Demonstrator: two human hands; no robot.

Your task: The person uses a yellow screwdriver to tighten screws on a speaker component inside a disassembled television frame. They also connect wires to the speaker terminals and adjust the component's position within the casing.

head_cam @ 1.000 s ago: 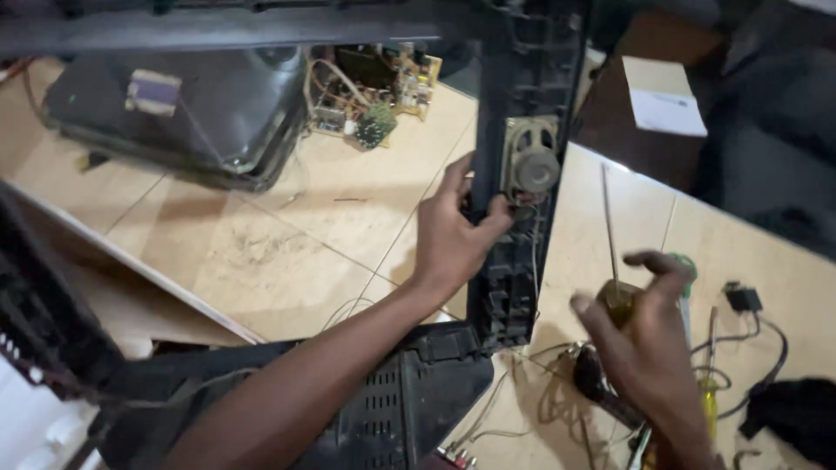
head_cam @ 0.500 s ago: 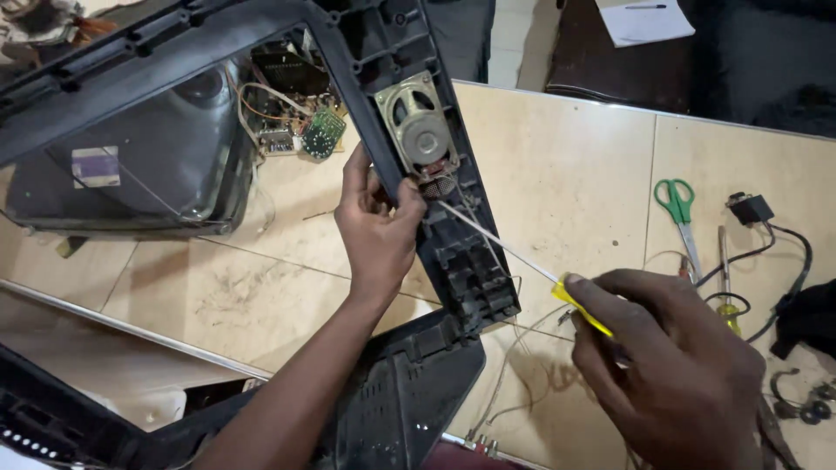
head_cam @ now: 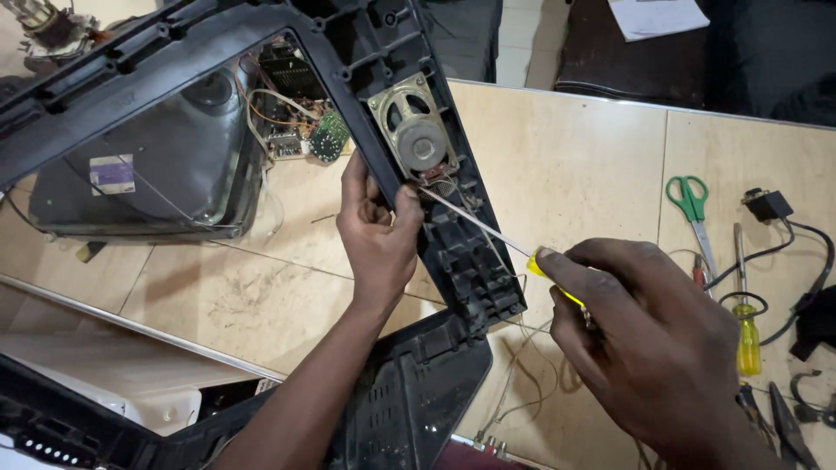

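2 hands grip: left the frame, right the screwdriver, tip beneath speaker.

Your left hand reaches up from a bare forearm, fingers curled and thumb pinched in a grip. Your right hand, lower right, is closed in a fist, knuckles up, wrist bent inward.

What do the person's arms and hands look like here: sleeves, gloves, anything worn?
Both are bare. The left hand and its forearm show no glove, sleeve, watch or band up to the frame edge. The right hand is also ungloved, with no ring or strap visible; its wrist is cut off at the bottom edge, so any sleeve there cannot be seen.
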